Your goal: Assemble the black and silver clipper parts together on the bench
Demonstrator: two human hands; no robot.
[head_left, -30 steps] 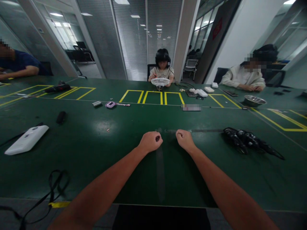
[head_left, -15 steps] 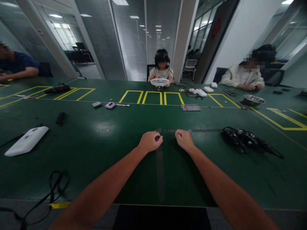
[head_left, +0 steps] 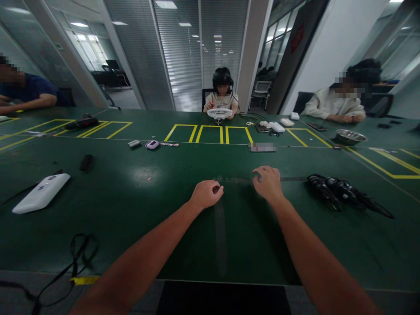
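While the left hand (head_left: 206, 194) is fisted, the right hand (head_left: 269, 186), left of the black bundle (head_left: 341, 191), seems ready, fingers half-curled; grasping needs spreading.

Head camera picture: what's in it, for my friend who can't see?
A person's loosely fisted left hand and half-open right hand are at a green table. A white object lies to the left, a black bundle to the right; three people sit beyond.
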